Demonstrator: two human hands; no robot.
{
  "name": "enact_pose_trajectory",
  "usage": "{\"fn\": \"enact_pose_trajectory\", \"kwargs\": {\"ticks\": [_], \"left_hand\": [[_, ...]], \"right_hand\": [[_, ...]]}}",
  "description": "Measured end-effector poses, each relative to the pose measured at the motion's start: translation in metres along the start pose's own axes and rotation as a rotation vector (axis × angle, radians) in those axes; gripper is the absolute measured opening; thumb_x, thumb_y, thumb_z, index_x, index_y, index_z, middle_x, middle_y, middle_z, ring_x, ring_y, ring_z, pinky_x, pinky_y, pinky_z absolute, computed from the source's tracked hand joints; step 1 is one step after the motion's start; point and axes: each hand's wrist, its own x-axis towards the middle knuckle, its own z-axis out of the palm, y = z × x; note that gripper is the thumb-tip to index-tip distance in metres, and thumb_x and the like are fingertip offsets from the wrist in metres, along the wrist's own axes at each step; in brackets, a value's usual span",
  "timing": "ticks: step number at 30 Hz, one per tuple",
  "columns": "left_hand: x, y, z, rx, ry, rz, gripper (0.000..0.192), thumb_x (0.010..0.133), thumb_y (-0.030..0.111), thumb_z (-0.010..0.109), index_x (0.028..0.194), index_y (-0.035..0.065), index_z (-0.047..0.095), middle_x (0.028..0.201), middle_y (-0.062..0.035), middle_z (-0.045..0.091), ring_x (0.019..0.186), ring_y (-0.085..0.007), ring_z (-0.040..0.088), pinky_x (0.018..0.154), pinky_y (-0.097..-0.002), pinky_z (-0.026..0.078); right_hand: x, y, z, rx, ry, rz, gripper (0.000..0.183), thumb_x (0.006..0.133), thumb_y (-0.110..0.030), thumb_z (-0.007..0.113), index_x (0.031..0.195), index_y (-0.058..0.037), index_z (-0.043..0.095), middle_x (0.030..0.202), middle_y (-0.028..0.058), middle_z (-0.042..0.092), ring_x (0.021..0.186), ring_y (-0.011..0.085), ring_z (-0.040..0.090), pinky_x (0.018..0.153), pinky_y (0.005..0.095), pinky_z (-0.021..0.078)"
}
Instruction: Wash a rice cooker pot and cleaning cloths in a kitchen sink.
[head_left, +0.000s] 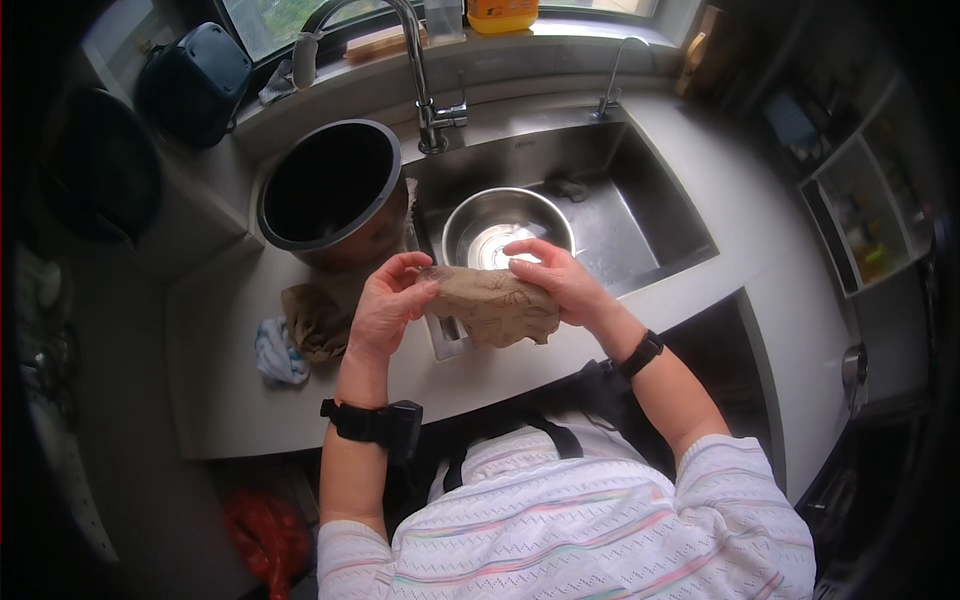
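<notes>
Between my two hands hangs a wrinkled tan cloth (491, 306) with darker line markings. The thumb and fingers of my left hand (390, 300) pinch its left end. At its right end, my right hand (551, 277) grips the upper corner, the index finger reaching out above it. Beyond the cloth, a round stainless steel bowl (465, 206) sits in the sink (637, 217), its near part hidden by the cloth and my right hand. To the left, a large dark-lined pot (330, 187) stands tilted on the counter.
A chrome faucet (427, 112) rises behind the sink, with a thinner tap (606, 97) at its right corner. A brown crumpled cloth (315, 322) and a white-blue cloth (281, 352) lie on the counter (240, 420). A red plastic bag (266, 525) is low at left.
</notes>
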Motion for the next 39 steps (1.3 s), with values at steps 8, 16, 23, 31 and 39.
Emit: {"fn": "enact_pose_trajectory", "kwargs": {"ticks": [8,16,23,31,39], "left_hand": [[-0.004,0.01,-0.009,0.431,0.293,0.099,0.014,0.08,0.008,0.062,0.093,0.0032,0.061,0.073,0.0014,0.058,0.056,-0.0045,0.05,0.046,-0.0167,0.037],[-0.009,0.083,-0.075,0.327,0.935,0.172,0.046,0.082,0.04,0.059,0.111,0.0054,0.05,0.098,-0.009,0.053,0.064,-0.0172,0.057,0.047,-0.025,0.049],[0.01,0.076,-0.095,0.261,0.733,-0.361,0.043,0.075,0.03,0.058,0.099,-0.005,0.051,0.095,-0.0186,0.057,0.069,-0.0331,0.063,0.062,-0.0452,0.055],[-0.024,-0.001,0.003,-0.113,0.82,-0.011,0.016,0.07,0.0,0.051,0.083,-0.0082,0.056,0.078,-0.0166,0.061,0.062,-0.0276,0.063,0.052,-0.038,0.057],[-0.026,-0.047,0.099,-0.053,0.796,0.095,0.025,0.066,-0.008,0.049,0.09,-0.0024,0.054,0.077,-0.0061,0.057,0.071,-0.0183,0.06,0.059,-0.0293,0.052]], "right_hand": [[-0.011,-0.015,-0.004,-0.747,-0.234,0.126,0.035,0.079,-0.034,0.068,0.086,-0.0001,0.065,0.076,0.0013,0.06,0.071,0.0087,0.053,0.065,0.0222,0.0428],[-0.013,0.001,-0.027,0.019,0.048,-0.058,0.024,0.087,-0.023,0.058,0.098,-0.0012,0.063,0.09,0.0031,0.063,0.082,0.0087,0.058,0.074,0.0223,0.0474],[-0.011,-0.001,-0.004,-0.094,0.08,-0.287,0.021,0.088,-0.018,0.057,0.096,0.0003,0.064,0.09,0.0024,0.063,0.081,0.0074,0.056,0.075,0.0207,0.0457],[-0.012,0.001,0.016,-0.88,0.01,-0.948,0.009,0.076,-0.006,0.064,0.082,-0.0012,0.059,0.086,0.0127,0.054,0.078,0.0281,0.055,0.07,0.0334,0.0461],[0.022,-0.052,-0.051,-0.854,0.235,-1.093,0.025,0.073,0.001,0.057,0.097,-0.0001,0.056,0.109,0.0151,0.049,0.097,0.0319,0.052,0.082,0.0343,0.0444]]}}
